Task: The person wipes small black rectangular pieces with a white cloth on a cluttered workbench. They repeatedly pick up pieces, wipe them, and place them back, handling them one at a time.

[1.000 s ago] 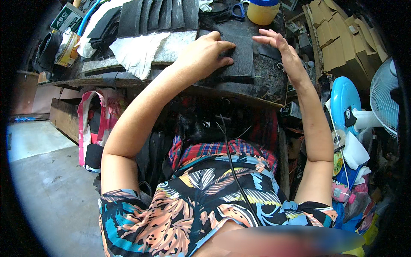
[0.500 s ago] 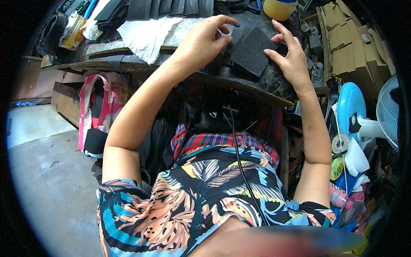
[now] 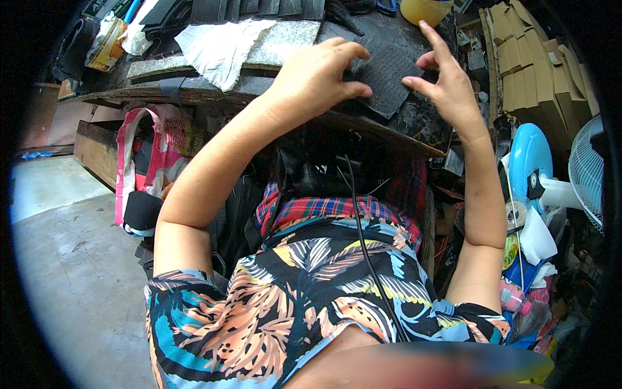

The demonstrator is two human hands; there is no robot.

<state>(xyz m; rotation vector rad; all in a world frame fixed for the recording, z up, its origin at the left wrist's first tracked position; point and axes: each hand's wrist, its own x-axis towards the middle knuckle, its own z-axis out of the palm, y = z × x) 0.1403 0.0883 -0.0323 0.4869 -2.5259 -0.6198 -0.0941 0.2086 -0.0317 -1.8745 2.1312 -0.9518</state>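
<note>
A dark grey, roughly rectangular sheet (image 3: 391,74) with a finely lined surface lies on the black worktop (image 3: 427,120) between my hands. My left hand (image 3: 327,74) is at its left edge, fingers bent and thumb apart, the thumb tip over the sheet. On the opposite side, my right hand (image 3: 451,84) has its index finger stretched toward a yellow container, with the thumb tip by the sheet's right edge. Neither hand visibly grips anything, though whether the fingertips touch the sheet is hard to tell.
A white cloth (image 3: 220,48) lies over a pale slab (image 3: 282,44) on the left. Black strips (image 3: 259,10) line the back, and the yellow container (image 3: 424,10) stands at back right. Cardboard pieces (image 3: 534,65) and a blue-and-white fan (image 3: 531,162) are at right.
My left hand has moved right and down, its thumb now over the sheet. The sheet's visible face looks greyer and more lined than before. My right hand has shifted slightly right.
</note>
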